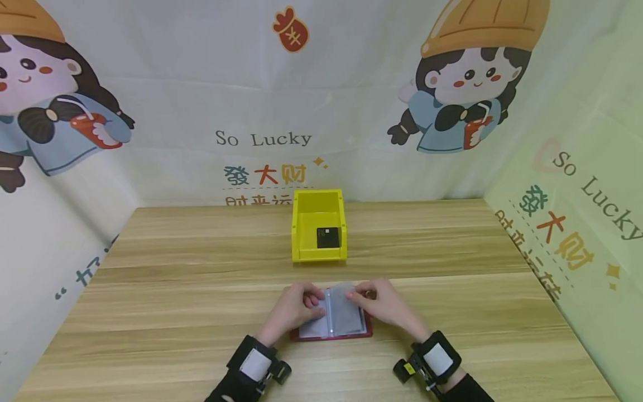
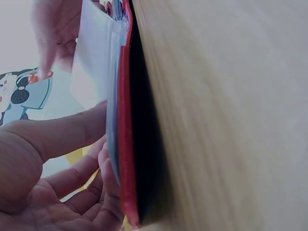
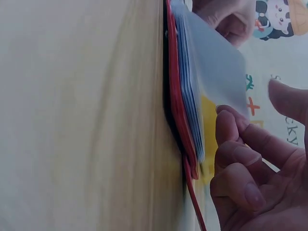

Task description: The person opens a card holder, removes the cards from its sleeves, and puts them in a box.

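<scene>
Both hands on an open red card binder [image 1: 331,330], near centre of the wooden table [image 1: 176,301].
Left hand [image 1: 295,309]: fingers lightly curled, pressing the left sleeve pages flat. Right hand [image 1: 380,302]: thumb and fingers pinching a clear sleeve page [image 1: 344,301], lifting it. Yellow bin [image 1: 318,226] beyond the binder, black card [image 1: 327,237] inside.

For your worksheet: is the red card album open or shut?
Open: the album lies flat on the table, clear sleeves spread either side of its spine.
</scene>
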A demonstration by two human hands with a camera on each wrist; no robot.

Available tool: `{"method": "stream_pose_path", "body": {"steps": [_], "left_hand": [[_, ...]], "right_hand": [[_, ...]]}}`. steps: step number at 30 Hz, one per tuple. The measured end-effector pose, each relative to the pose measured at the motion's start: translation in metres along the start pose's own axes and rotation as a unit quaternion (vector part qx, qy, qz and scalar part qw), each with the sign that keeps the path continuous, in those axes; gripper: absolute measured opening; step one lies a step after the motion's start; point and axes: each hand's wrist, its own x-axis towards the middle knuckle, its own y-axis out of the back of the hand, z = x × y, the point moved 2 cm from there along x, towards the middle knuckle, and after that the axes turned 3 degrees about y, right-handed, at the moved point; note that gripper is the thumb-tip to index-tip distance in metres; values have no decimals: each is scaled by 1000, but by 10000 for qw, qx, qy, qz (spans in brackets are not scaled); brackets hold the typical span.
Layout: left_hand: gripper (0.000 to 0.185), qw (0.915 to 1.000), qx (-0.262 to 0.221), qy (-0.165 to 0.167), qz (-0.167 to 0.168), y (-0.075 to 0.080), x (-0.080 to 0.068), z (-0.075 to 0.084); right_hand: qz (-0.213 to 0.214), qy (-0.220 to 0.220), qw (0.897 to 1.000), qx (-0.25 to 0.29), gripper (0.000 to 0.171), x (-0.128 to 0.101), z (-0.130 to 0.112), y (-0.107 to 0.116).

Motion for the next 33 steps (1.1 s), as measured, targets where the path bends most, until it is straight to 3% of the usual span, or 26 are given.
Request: {"method": "stream_pose_path", "body": {"steps": [4, 11, 23, 28, 33], "left_hand": [[12, 9999, 106, -40, 2, 1, 0, -1], [27, 10000, -48, -67, 2, 4, -3, 0], [56, 9948, -719, 571, 450, 5, -8, -2], [47, 9972, -523, 323, 424, 10, -10, -3], [23, 9981, -238, 106, 557, 15, -12, -5]], "right_hand": [[-9, 170, 9994, 315, 41, -5, -4, -4], [23, 308, 9974, 651, 53, -8, -14, -11], [-348, 383, 9969, 596, 56, 1, -23, -27], [-429, 353, 9978, 352, 56, 5, -19, -34], [-609, 230, 9978, 149, 54, 7, -23, -36]]}}
